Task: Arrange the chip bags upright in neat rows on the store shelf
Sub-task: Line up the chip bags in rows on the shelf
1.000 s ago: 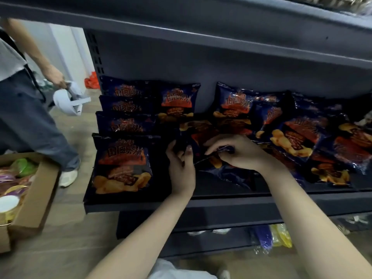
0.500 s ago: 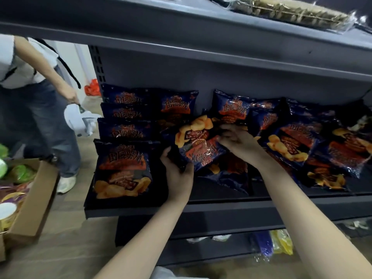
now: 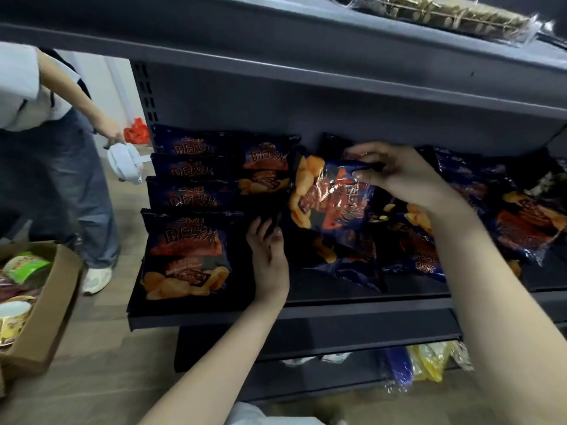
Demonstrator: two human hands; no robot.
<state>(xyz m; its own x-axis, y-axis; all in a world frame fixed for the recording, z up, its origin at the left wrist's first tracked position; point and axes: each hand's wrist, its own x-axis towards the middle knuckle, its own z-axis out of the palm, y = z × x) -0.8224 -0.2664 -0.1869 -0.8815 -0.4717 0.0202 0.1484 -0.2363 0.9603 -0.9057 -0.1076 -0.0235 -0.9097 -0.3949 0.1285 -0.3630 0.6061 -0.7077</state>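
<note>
A glossy dark-blue chip bag, printed with orange chips, hangs tilted above the middle of the shelf, its top gripped by the right hand and lower corner pinched by the left hand, between a neat row of bags and a slumped heap crowding the right.

Wood-grain floor; pale wall beyond
</note>
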